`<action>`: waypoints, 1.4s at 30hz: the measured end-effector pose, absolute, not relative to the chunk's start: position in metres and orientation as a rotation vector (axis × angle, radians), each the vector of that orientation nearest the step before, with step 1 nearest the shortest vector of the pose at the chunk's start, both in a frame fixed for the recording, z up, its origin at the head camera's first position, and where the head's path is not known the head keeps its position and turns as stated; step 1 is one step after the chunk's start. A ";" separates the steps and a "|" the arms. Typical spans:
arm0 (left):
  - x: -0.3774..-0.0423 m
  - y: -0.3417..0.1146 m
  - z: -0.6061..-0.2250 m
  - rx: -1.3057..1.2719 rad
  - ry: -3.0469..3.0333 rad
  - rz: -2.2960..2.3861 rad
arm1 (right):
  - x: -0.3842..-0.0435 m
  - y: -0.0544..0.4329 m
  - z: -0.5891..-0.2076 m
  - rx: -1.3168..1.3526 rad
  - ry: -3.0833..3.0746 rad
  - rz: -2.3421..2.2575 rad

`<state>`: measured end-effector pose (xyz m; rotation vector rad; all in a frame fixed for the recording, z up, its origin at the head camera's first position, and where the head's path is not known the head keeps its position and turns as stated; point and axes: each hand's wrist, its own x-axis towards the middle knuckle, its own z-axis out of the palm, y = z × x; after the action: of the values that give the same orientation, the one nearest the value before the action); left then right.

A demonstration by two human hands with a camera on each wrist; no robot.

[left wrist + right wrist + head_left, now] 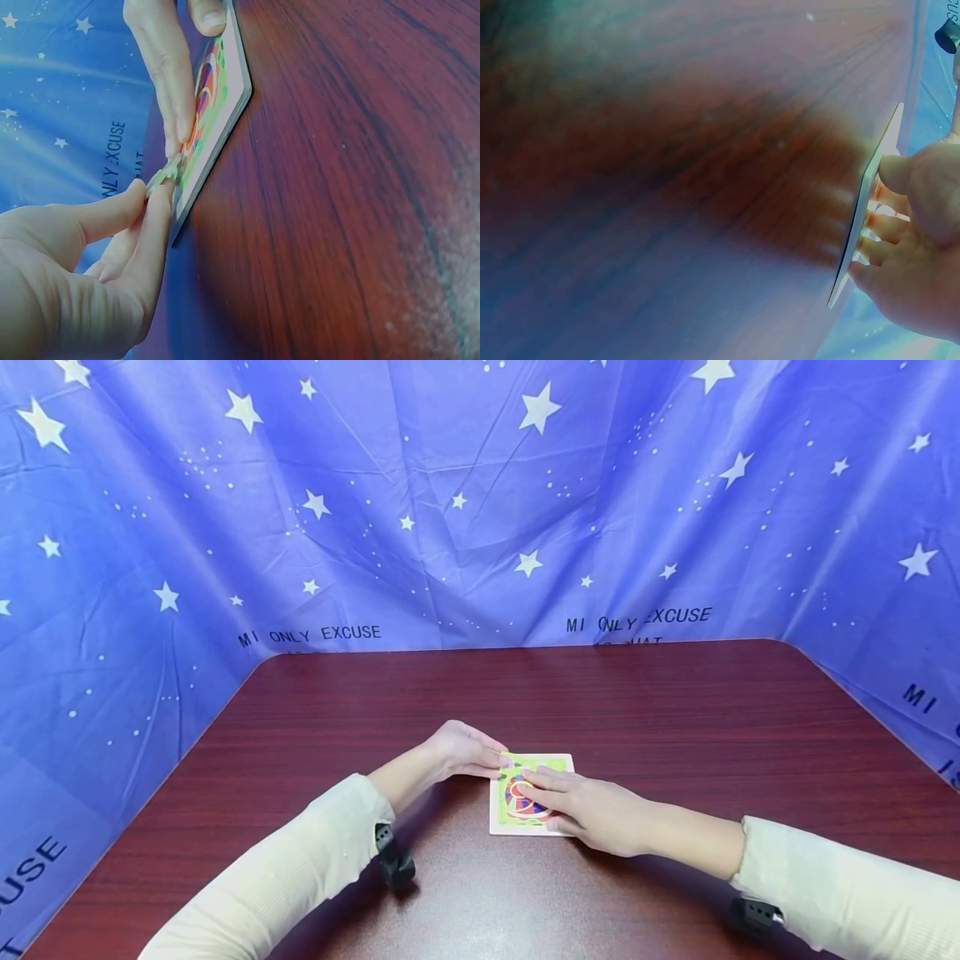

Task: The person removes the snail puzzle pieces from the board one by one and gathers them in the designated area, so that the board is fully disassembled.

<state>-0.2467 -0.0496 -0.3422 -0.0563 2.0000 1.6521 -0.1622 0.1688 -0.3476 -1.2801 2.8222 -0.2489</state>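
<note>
A square, thin jigsaw puzzle board with a pale border and a green, red and blue picture lies flat on the table. At its far left corner my left hand pinches a small, flat green puzzle piece between thumb and fingers. The piece is tilted up and meets the picture's edge in the left wrist view. My right hand rests on the board from the right, its fingers stretched over the picture and hiding part of it. The right thumb touches the board's near edge in the right wrist view.
The dark red wooden table has a rounded far edge. Behind it and at both sides hangs a blue cloth with white stars and lettering. Black straps sit at both wrists, over pale sleeves.
</note>
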 end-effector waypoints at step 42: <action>-0.265 -0.131 -0.337 -0.175 2.037 1.703 | -0.158 0.175 -0.352 -1.225 2.812 -0.307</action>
<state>-0.2653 -0.1313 -0.3367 -0.1749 2.0366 1.7030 -0.1577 0.1746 -0.3523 -1.2245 2.8119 -0.3065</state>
